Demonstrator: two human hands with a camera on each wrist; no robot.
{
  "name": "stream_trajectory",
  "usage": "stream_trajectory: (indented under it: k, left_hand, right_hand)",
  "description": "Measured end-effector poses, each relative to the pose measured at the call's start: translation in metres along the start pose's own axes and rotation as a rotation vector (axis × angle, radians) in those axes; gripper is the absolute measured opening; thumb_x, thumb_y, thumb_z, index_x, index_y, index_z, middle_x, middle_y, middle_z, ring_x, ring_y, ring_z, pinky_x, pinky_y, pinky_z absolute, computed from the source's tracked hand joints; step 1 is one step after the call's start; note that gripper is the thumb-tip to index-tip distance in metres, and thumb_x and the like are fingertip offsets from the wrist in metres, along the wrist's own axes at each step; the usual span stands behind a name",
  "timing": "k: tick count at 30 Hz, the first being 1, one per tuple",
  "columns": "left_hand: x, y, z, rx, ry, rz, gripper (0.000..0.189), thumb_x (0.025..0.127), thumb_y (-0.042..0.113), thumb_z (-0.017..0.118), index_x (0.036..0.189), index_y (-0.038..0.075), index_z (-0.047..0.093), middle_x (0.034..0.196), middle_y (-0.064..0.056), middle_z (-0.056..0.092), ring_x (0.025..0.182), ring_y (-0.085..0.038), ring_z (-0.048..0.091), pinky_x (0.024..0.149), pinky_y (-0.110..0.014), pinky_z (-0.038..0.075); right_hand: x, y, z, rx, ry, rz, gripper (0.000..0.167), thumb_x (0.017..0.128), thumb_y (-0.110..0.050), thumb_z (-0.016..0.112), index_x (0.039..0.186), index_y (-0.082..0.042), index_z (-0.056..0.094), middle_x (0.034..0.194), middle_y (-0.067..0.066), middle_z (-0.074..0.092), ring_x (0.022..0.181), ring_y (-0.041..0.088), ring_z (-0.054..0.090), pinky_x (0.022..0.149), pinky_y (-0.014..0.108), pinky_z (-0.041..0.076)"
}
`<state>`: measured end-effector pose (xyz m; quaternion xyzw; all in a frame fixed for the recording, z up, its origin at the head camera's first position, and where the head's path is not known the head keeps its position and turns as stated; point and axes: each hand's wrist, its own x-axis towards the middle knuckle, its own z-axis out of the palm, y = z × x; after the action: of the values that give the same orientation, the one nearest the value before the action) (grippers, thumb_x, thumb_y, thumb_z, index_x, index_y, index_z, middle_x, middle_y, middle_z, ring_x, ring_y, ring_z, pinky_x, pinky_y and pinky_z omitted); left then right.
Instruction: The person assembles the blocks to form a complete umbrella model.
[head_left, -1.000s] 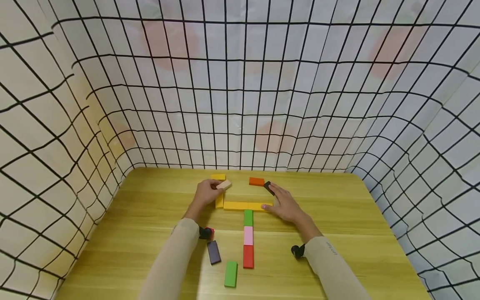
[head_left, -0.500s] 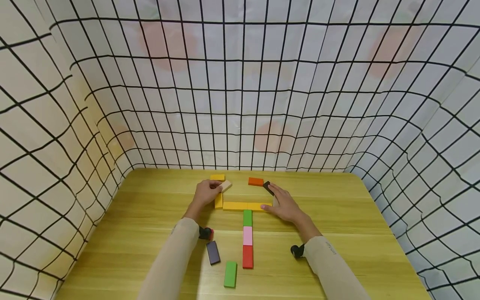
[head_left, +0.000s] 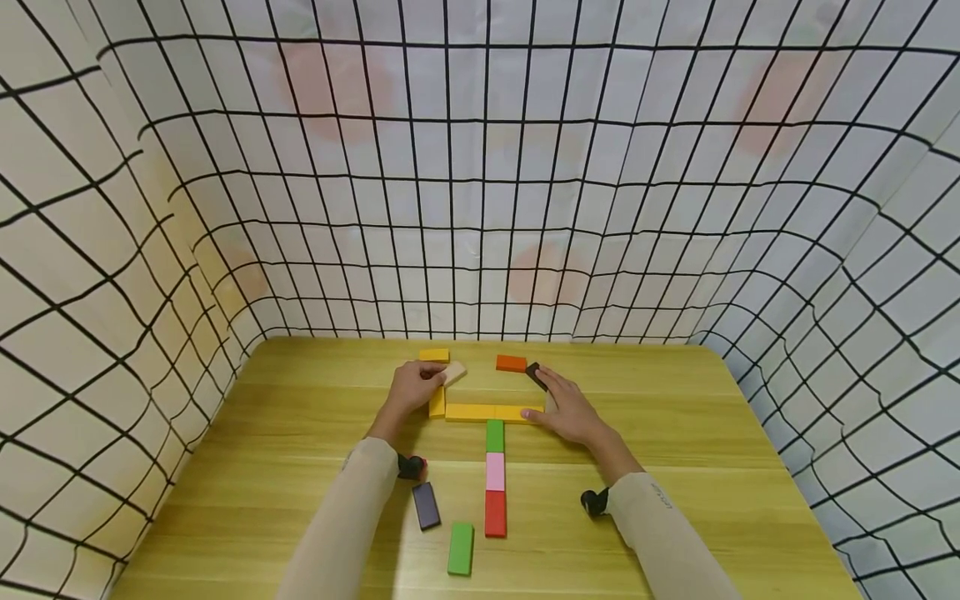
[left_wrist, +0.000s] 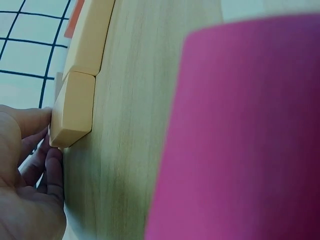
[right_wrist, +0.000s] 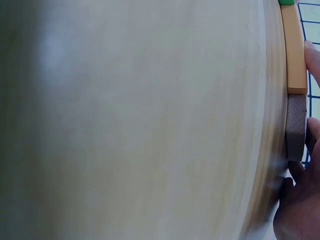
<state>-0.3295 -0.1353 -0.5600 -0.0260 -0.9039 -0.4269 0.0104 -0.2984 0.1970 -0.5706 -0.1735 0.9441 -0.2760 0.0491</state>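
Observation:
In the head view my left hand (head_left: pixel 416 386) pinches a cream wooden block (head_left: pixel 454 373) between thumb and fingers, slanting above a yellow block (head_left: pixel 437 403). From the left wrist, that hand (left_wrist: pixel 32 175) lies at the end of the yellow block (left_wrist: pixel 75 107), its thumb along the side. My right hand (head_left: pixel 572 410) has its fingers on a black block (head_left: pixel 535 375), and its thumb rests at the right end of the yellow row (head_left: pixel 472 412). A pale block beneath that hand is mostly hidden. In the right wrist view a dark block (right_wrist: pixel 296 127) adjoins a yellow one (right_wrist: pixel 295 50).
Below the row run green (head_left: pixel 495 436), pink (head_left: pixel 495 472) and red (head_left: pixel 495 513) blocks. Loose purple (head_left: pixel 426 506) and green (head_left: pixel 461 549) blocks lie nearer. Orange (head_left: pixel 511 363) and yellow (head_left: pixel 433 355) blocks lie at the back. Black mesh (head_left: pixel 480 267) borders the table.
The cream block has shifted slightly to the right and turned a little in my left fingers. My right hand stays on the black block and the yellow row.

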Motion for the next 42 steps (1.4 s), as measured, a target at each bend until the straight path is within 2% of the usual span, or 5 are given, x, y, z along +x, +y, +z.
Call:
stream_trajectory:
  k: [15,28,31,37,42]
  left_hand:
    - [0.001,-0.002,-0.002,0.006,-0.002,0.042,0.026,0.1,0.024,0.069,0.12,0.01,0.078,0.115,-0.012,0.077,0.104,-0.029,0.07,0.089,-0.043,0.059]
    - [0.0,-0.001,-0.004,-0.024,-0.032,0.003,0.032,0.101,0.032,0.067,0.124,0.013,0.076,0.12,-0.013,0.071,0.103,-0.027,0.066,0.085,-0.038,0.058]
    - [0.001,0.0,-0.007,-0.044,-0.012,0.023,0.031,0.102,0.032,0.066,0.123,0.012,0.076,0.118,-0.012,0.071,0.103,-0.027,0.066,0.087,-0.039,0.058]
    - [0.007,-0.001,-0.018,0.028,0.053,0.137,0.033,0.102,0.023,0.067,0.13,0.007,0.069,0.136,-0.014,0.061,0.129,-0.036,0.056,0.108,-0.053,0.049]
    - [0.009,-0.007,-0.03,0.153,-0.019,0.179,0.04,0.103,0.018,0.064,0.141,0.007,0.061,0.155,-0.014,0.048,0.145,-0.04,0.04,0.119,-0.059,0.036]
  right_hand:
    - [0.001,0.001,0.0,0.01,0.004,-0.007,0.099,0.091,-0.063,0.067,0.165,-0.013,0.025,0.172,0.011,0.021,0.154,0.045,0.025,0.121,0.069,0.025]
    - [-0.001,0.003,0.002,0.02,0.018,-0.019,0.1,0.09,-0.067,0.064,0.164,-0.011,0.026,0.171,0.015,0.023,0.151,0.049,0.026,0.117,0.072,0.027]
    - [-0.002,0.004,0.002,0.018,0.016,-0.013,0.1,0.091,-0.066,0.064,0.165,-0.011,0.025,0.171,0.015,0.023,0.152,0.048,0.026,0.117,0.072,0.026]
    - [-0.001,0.006,0.001,0.017,0.002,0.001,0.1,0.091,-0.067,0.065,0.165,-0.015,0.023,0.172,0.011,0.021,0.154,0.045,0.024,0.119,0.07,0.026]
    - [0.002,0.006,0.003,0.005,-0.017,0.01,0.1,0.091,-0.068,0.063,0.166,-0.017,0.021,0.173,0.008,0.019,0.155,0.043,0.023,0.121,0.068,0.024]
